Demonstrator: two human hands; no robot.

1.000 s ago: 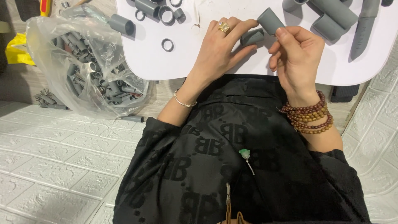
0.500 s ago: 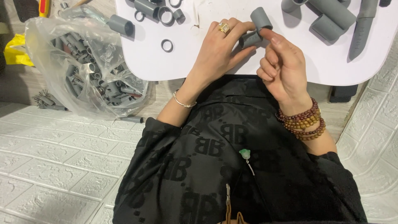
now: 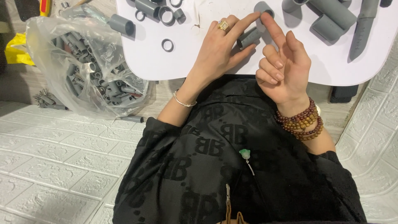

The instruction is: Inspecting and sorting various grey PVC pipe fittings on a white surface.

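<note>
Since half a second ago the right hand (image 3: 286,66) has let go of the grey fitting and opened up: its palm now faces the camera, the lower fingers curl loosely, and only the outstretched index fingertip reaches up to touch the rim of the grey pipe piece (image 3: 262,8) at the top. It grips nothing. The left hand (image 3: 219,52) has stayed put, lying over the short grey fitting (image 3: 249,37); its index finger stretches along the top toward the pipe piece, and the thumb presses from below, so the fitting is pinched between thumb and fingers, resting on the white table (image 3: 182,62).

Relative to that pinch, the pipe piece sits just above and slightly to the right, where the two index fingertips nearly meet. Well to the left of the pinch lie a small grey ring (image 3: 167,45) and, farther up, a cluster of short grey couplings (image 3: 166,12). To the right, beyond the open right hand, lie several thicker grey pipe sections (image 3: 331,18) and a dark tapered tool (image 3: 361,31). Far left and off the table, a clear plastic bag (image 3: 83,70) full of grey fittings sits on the floor. A gold ring shows on the left hand, a thin bracelet on its wrist, and stacked wooden bead bracelets (image 3: 300,122) on the right wrist.
</note>
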